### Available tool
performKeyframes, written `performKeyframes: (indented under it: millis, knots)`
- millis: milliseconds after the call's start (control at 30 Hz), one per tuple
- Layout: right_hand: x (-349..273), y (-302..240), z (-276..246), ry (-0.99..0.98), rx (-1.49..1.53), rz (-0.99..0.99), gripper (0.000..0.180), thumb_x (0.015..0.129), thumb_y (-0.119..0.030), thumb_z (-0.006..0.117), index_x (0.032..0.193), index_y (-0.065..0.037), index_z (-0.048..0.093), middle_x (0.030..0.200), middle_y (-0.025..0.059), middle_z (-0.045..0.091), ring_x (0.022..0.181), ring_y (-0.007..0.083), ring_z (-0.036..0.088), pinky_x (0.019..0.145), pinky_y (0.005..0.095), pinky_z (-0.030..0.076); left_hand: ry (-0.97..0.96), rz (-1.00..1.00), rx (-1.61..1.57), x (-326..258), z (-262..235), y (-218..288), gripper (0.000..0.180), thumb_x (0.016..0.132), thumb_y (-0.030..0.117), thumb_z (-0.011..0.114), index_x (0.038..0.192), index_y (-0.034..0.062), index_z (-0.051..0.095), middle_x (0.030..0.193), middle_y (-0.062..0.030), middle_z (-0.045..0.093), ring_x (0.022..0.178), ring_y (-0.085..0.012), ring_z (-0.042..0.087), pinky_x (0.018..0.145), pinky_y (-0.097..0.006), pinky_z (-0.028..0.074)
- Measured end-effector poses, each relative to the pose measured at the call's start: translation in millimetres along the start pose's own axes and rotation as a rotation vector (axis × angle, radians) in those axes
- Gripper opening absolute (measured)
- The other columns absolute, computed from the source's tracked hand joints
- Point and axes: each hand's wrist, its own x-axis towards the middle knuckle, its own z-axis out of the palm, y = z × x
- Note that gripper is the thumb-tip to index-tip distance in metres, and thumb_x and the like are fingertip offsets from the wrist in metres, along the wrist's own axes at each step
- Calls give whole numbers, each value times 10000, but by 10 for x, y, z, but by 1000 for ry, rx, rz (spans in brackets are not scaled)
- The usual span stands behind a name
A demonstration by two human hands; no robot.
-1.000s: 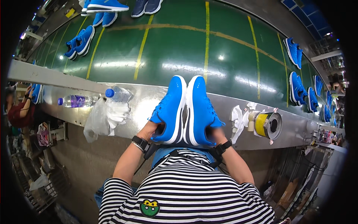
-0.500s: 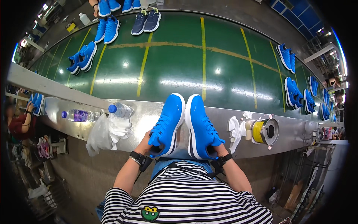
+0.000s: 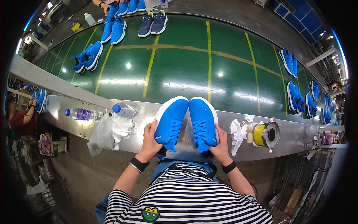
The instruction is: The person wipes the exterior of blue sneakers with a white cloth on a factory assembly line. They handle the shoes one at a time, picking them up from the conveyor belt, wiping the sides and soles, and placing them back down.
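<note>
Two blue sneakers with white soles are held side by side in front of my body, toes pointing away from me. My left hand grips the left sneaker along its outer side, near the heel. Round the outer heel side of the right sneaker my right hand is closed. Their laces face up and inward, and the white sole edges show on the outer sides. Both heels are partly hidden by laces and hands. Beneath the pair runs a metal ledge.
Beyond the ledge lies a green conveyor belt with blue sneakers and a dark pair. Bottles and a plastic bag sit left; white cloths and a yellow-banded can right. Another person's hand holds shoes across the belt.
Both sneakers have rolled inward, so their laces now face each other and the soles show outside. My hands have moved from the heel openings to the outer sides.
</note>
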Motion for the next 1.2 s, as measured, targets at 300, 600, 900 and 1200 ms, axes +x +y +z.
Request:
performKeyframes:
  millis: [300, 600, 900, 1200]
  knots:
    - [1, -35, 350, -24, -197, -20, 745, 627, -222, 735, 1273, -97, 385, 1129, 201, 394, 1040, 328, 393, 906, 398, 333, -113, -73, 26, -42, 303, 10, 763, 689, 216, 688, 1299, 13, 276, 1130, -241, 384, 1033, -377, 427, 871, -420, 376]
    - [115, 504, 218, -12, 523, 359, 439, 824, -160, 579, 1225, -47, 441, 1013, 95, 554, 914, 148, 532, 810, 273, 431, -220, -384, -388, 160, 335, -483, 438, 870, 291, 496, 1223, 35, 455, 1081, -162, 547, 996, -211, 526, 866, -281, 401]
    - [209, 522, 290, -135, 583, 387, 389, 879, -240, 495, 1204, -28, 466, 1097, 100, 546, 996, 145, 503, 872, 262, 384, -350, -483, -642, 163, 343, -524, 540, 896, 363, 440, 1279, -11, 362, 1221, -133, 471, 1106, -165, 444, 938, -258, 334]
    - [289, 620, 232, -286, 975, 576, 489, 910, -367, 412, 1256, -22, 399, 1170, 85, 505, 1053, 139, 464, 914, 260, 344, -383, -474, -634, 145, 379, -607, 548, 908, 374, 398, 1292, -12, 339, 1250, -140, 442, 1148, -182, 408, 969, -265, 292]
